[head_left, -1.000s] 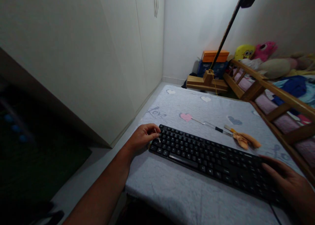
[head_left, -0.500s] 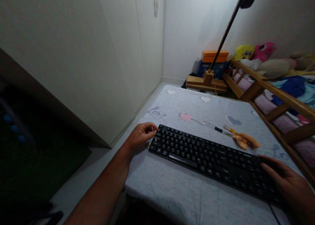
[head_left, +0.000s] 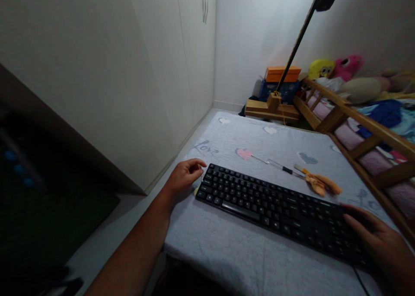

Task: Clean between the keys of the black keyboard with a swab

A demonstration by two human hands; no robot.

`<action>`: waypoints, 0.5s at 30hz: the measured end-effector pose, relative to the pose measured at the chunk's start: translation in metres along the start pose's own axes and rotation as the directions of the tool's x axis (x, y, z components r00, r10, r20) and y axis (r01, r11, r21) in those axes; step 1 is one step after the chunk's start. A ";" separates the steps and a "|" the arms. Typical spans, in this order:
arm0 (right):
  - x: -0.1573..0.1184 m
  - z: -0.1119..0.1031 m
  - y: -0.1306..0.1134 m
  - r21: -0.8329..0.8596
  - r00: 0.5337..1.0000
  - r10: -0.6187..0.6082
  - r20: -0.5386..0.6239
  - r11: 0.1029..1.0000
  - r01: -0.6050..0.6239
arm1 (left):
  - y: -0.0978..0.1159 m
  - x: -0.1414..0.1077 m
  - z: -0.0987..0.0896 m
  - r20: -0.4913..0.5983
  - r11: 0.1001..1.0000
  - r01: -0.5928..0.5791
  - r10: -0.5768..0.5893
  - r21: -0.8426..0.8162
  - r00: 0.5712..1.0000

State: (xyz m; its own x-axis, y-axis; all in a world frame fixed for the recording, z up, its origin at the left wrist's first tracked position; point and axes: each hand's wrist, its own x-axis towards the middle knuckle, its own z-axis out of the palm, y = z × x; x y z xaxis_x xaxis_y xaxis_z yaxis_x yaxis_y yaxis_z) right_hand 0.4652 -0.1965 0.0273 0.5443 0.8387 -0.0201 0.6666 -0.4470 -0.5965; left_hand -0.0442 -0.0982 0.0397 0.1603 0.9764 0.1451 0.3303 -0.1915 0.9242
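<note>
A black keyboard (head_left: 256,201) lies slantwise on the cloth-covered table (head_left: 227,253). At its left end, my left hand (head_left: 186,175) pinches a thin white stick (head_left: 200,172), probably a cotton swab, beside the keyboard's edge. My right hand (head_left: 376,231) rests over the right end of the keyboard, its fingers around the far edge and its thumb on top. Behind the keyboard lie a thin tool with a black grip (head_left: 287,170), a brush with a yellow handle (head_left: 301,169) and an orange cloth (head_left: 324,184).
A white cabinet (head_left: 155,71) stands along the left. At the back are a wooden base (head_left: 272,108) with a slanting black pole, an orange box (head_left: 282,74) and a blue box. A wooden bed rail (head_left: 366,114) with plush toys and clothes behind it runs along the right.
My left hand has moved slightly left with the white stick, from over the keyboard's left keys to just outside its edge. My right hand and the keyboard stay put.
</note>
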 end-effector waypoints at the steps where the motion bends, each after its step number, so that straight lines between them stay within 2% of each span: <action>1: 0.000 0.000 -0.001 0.004 1.000 -0.005 0.011 1.000 0.005 | 0.000 0.000 0.000 -0.008 1.000 0.000 0.000 0.003 1.000; 6: -0.003 -0.002 -0.008 -0.009 0.999 -0.031 -0.017 0.999 0.031 | 0.000 -0.001 0.000 -0.047 1.000 0.004 -0.003 0.017 0.999; 11: -0.005 -0.003 -0.011 0.003 1.000 0.018 0.000 1.000 -0.018 | -0.003 -0.001 0.000 -0.061 0.999 -0.007 0.010 0.051 0.998; 15: -0.004 -0.001 -0.008 0.008 1.000 0.001 0.002 1.000 -0.001 | -0.003 -0.001 0.001 -0.075 0.998 -0.010 0.014 0.057 0.997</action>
State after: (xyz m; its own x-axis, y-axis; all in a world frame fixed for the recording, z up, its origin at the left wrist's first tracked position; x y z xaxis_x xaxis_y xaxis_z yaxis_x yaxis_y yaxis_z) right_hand 0.4585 -0.1962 0.0335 0.5435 0.8391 -0.0223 0.6622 -0.4449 -0.6030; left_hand -0.0440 -0.0986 0.0368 0.0951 0.9782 0.1844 0.3815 -0.2069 0.9009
